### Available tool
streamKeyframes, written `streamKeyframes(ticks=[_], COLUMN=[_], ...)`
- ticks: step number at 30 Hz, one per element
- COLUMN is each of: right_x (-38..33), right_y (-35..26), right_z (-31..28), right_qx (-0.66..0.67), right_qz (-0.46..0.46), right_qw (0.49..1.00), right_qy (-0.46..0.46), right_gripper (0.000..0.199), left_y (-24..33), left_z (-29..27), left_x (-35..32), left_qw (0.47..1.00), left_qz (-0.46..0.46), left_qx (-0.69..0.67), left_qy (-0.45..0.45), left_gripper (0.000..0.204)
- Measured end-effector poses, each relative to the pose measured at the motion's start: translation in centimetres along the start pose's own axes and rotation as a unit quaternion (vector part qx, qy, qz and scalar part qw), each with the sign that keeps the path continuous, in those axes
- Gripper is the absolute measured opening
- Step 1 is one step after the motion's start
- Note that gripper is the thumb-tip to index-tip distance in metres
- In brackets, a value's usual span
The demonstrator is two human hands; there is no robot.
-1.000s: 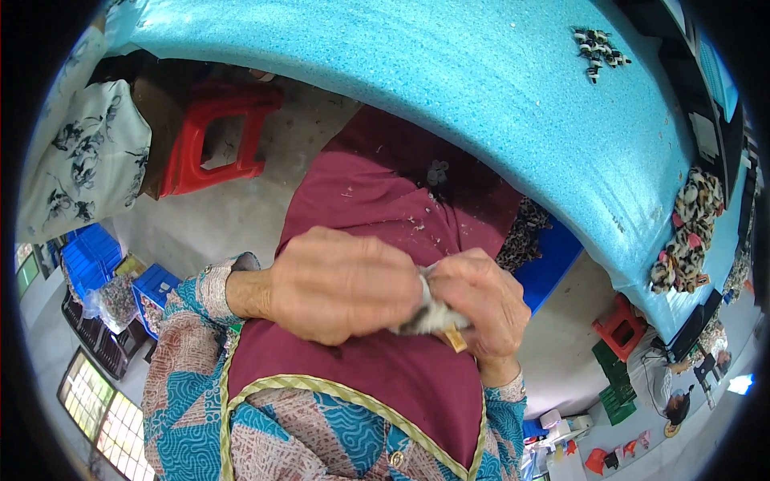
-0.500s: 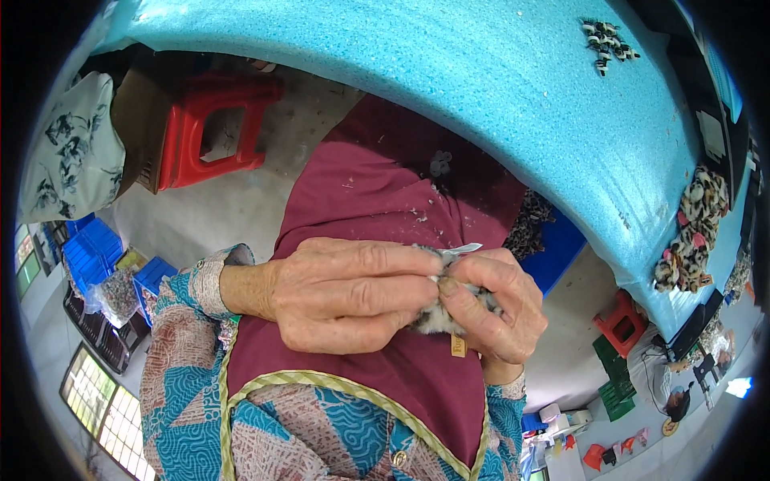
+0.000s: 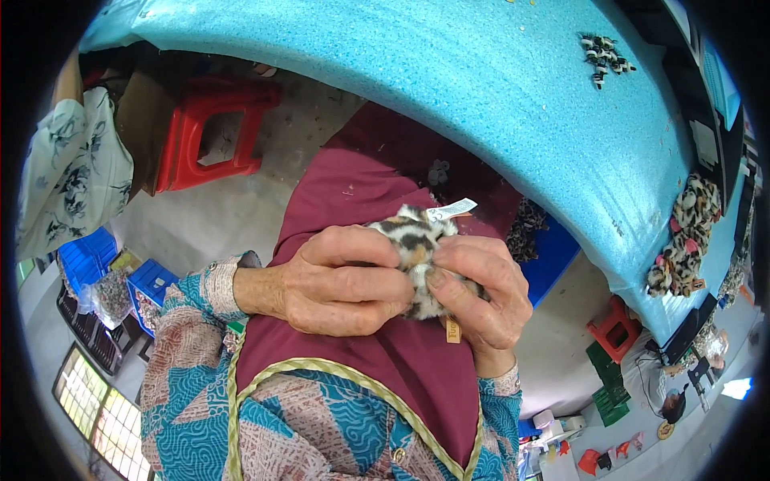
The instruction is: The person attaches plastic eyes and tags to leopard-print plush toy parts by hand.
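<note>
A spotted plush piece (image 3: 411,228) sits near the middle of the frame, much of it hidden behind my own fingers, its full shape hard to make out; my left thumb is out of sight, and a person in a floral garment (image 3: 74,164) is cut off at the left edge. My left fingers (image 3: 365,283) curl closed on the plush while my right fingers (image 3: 477,258) pinch its other side, thumb against the fur, a white tag (image 3: 453,210) jutting above and a tan tag (image 3: 453,330) hanging below, all over my maroon apron (image 3: 341,192). Right of centre, a blue container (image 3: 559,260) partly under the table (image 3: 401,72) has dark mottled pieces (image 3: 525,228) at its left side. At left, blue bins (image 3: 87,255) stand beside a clear bag (image 3: 114,295) whose small contents blur together.
</note>
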State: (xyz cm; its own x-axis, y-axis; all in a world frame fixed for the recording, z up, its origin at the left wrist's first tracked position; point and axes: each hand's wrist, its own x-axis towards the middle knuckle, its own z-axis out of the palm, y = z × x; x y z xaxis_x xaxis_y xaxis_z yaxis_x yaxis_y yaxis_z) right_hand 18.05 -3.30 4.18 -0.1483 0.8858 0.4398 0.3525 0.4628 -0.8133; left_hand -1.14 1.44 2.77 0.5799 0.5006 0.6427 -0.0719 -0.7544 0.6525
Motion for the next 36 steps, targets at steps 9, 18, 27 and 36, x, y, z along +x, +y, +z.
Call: streamKeyframes(ticks=[9, 18, 27, 36], right_x=[-0.7, -1.5, -0.7, -1.7], right_y=[-0.3, -0.5, -1.0, 2.1], right_z=[1.1, 1.4, 1.1, 3.3], right_qx=[0.024, 0.041, 0.007, 0.156], right_qz=[-0.001, 0.0, 0.016, 0.379], right_qw=[0.999, 0.997, 0.999, 0.909], right_qy=[0.041, 0.059, 0.047, 0.072], right_gripper=[0.024, 0.024, 0.025, 0.018], left_y=[-0.2, 0.1, 0.0, -1.3], left_z=[-0.2, 0.0, -1.1, 2.6], left_x=[0.0, 0.3, 1.2, -0.7], left_qw=[0.994, 0.993, 1.0, 0.643], left_qz=[0.072, 0.077, 0.004, -0.621], left_qx=[0.07, 0.066, -0.022, -0.43], left_qy=[0.05, 0.059, 0.004, 0.126], left_gripper=[0.018, 0.014, 0.016, 0.018])
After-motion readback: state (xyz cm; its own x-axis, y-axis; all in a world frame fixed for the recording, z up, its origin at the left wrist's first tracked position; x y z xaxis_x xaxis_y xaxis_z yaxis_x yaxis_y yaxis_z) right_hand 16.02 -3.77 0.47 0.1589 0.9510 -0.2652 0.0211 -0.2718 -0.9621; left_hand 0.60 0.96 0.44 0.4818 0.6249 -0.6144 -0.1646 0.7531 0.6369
